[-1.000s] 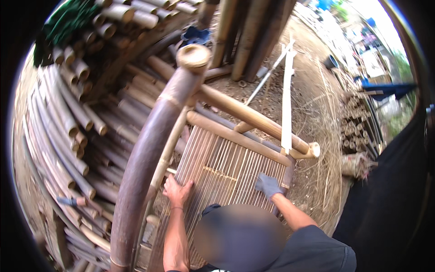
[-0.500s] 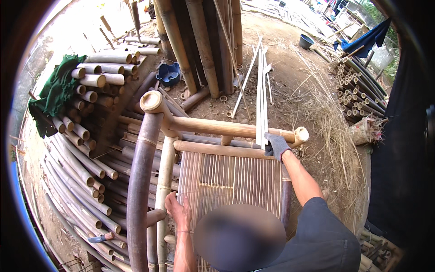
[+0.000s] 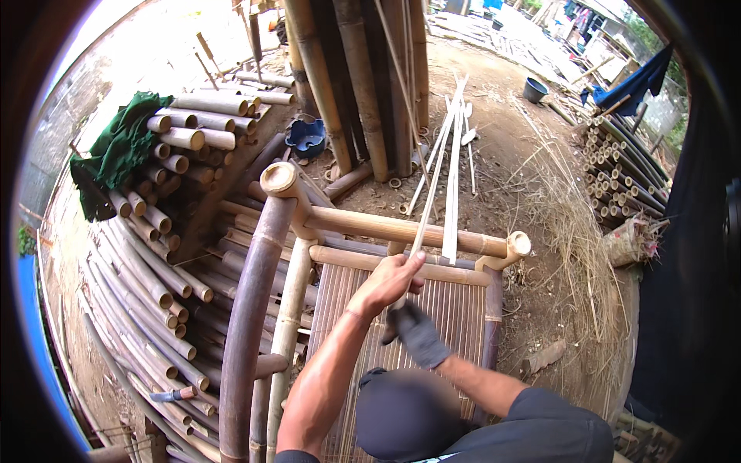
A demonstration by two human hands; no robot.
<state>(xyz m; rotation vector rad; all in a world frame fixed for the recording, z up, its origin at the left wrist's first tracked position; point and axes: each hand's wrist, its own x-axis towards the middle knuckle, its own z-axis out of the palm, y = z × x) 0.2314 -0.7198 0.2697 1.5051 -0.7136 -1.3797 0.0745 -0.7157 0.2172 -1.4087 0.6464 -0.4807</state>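
Note:
A bamboo chair frame (image 3: pixel 401 228) with a seat of thin slats (image 3: pixel 455 309) lies in front of me. My left hand (image 3: pixel 388 282), bare, is closed around a long thin bamboo strip (image 3: pixel 431 185) above the slats. The strip runs up and away over the top rail. My right hand (image 3: pixel 417 333) wears a dark glove and grips the same strip's lower end just below the left hand. A thick dark curved pole (image 3: pixel 248 332) forms the frame's left side.
Stacked bamboo poles (image 3: pixel 154 262) fill the left, with a green cloth (image 3: pixel 116 154) on top. A blue bowl (image 3: pixel 306 136), upright thick bamboo stems (image 3: pixel 363 85), loose strips (image 3: pixel 455 147), a dark bucket (image 3: pixel 535 89), dry grass (image 3: pixel 579 231) and another pole bundle (image 3: pixel 621 170) lie beyond.
My left hand left the lower slats and my right hand left the top rail's right end. Both came together mid-frame and closed on the thin strip. The view tilted up.

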